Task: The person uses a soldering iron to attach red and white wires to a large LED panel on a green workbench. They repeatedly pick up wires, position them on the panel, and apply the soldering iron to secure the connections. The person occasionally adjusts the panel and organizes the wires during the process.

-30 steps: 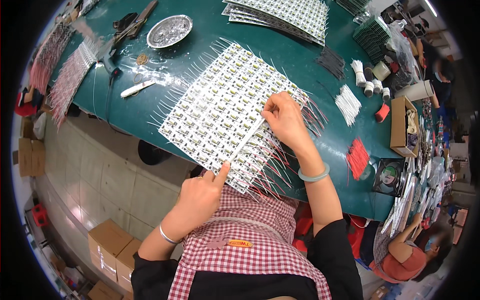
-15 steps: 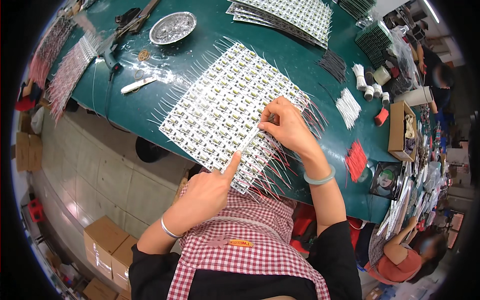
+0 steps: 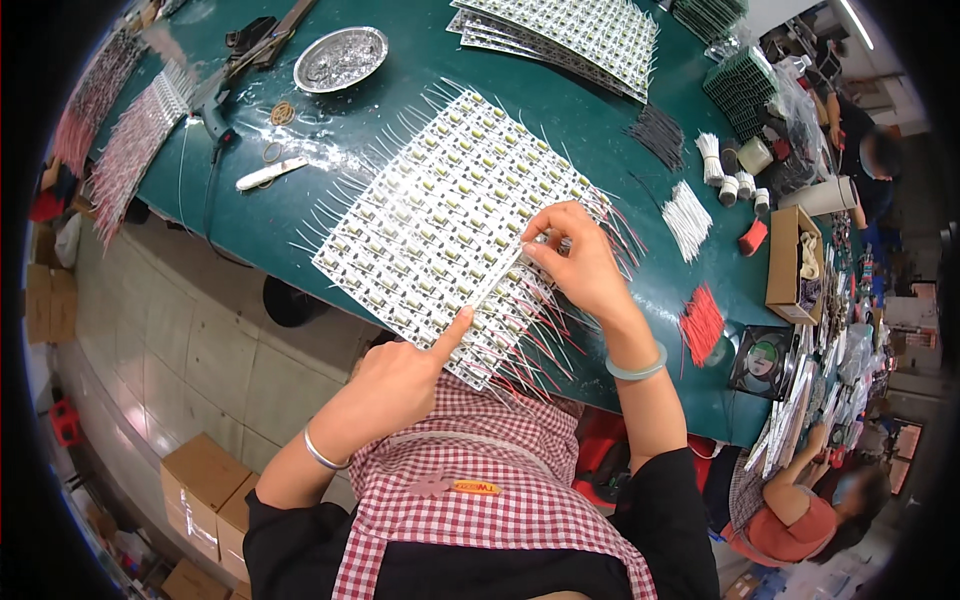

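Observation:
A large white circuit board panel (image 3: 430, 215) lies aslant on the green table, with rows of small yellow-green parts. Thin white wires stick out along its left edge; red and white wires (image 3: 535, 345) fringe its right side. My left hand (image 3: 400, 385) touches the panel's lower part with its index fingertip, the other fingers curled under. Thumb and fingers of my right hand (image 3: 575, 250) are pinched just above the panel, right of its middle. A thin white wire (image 3: 497, 283) seems to run from that pinch towards my left fingertip; its end is hidden.
Bundles of black (image 3: 657, 135), white (image 3: 687, 220) and red wires (image 3: 702, 325) lie on the right. Stacked panels (image 3: 570, 40), a metal bowl (image 3: 341, 60), a white-handled tool (image 3: 271, 174) and a soldering iron (image 3: 212, 118) lie farther off. A co-worker (image 3: 800, 505) sits at right.
The view has shifted slightly. My right pinch has moved a little to the right over the panel, away from my left fingertip. My left index finger still touches nearly the same place.

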A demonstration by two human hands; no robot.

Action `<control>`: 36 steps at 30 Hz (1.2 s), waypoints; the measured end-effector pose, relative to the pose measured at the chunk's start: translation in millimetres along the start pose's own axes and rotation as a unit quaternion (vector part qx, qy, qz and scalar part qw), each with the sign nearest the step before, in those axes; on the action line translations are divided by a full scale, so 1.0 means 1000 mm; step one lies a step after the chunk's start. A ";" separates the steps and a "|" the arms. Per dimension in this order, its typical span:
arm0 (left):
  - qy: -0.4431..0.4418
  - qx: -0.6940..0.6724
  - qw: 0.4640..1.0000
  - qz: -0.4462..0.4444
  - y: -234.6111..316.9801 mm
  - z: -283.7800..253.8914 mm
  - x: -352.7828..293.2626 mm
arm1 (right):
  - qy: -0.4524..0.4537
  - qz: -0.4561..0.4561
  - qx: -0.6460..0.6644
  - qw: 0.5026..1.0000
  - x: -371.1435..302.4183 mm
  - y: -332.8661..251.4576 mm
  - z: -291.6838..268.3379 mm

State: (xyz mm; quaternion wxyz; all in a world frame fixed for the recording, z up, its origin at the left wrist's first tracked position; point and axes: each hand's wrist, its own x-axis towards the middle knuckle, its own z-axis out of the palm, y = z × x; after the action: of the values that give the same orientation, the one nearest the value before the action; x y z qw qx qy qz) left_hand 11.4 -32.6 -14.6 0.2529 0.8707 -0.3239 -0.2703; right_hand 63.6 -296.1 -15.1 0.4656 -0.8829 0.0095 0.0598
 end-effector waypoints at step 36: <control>0.251 -0.325 0.908 -0.086 -0.002 0.008 -0.016 | 0.117 -0.208 -0.287 0.928 -0.037 0.028 0.007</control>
State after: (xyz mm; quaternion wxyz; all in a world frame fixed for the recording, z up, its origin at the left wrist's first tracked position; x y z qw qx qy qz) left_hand -3.4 -22.5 -16.9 0.5704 0.8039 -0.0677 -0.1542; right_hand 24.1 -307.7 -37.4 0.1904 -0.9616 -0.1375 -0.1419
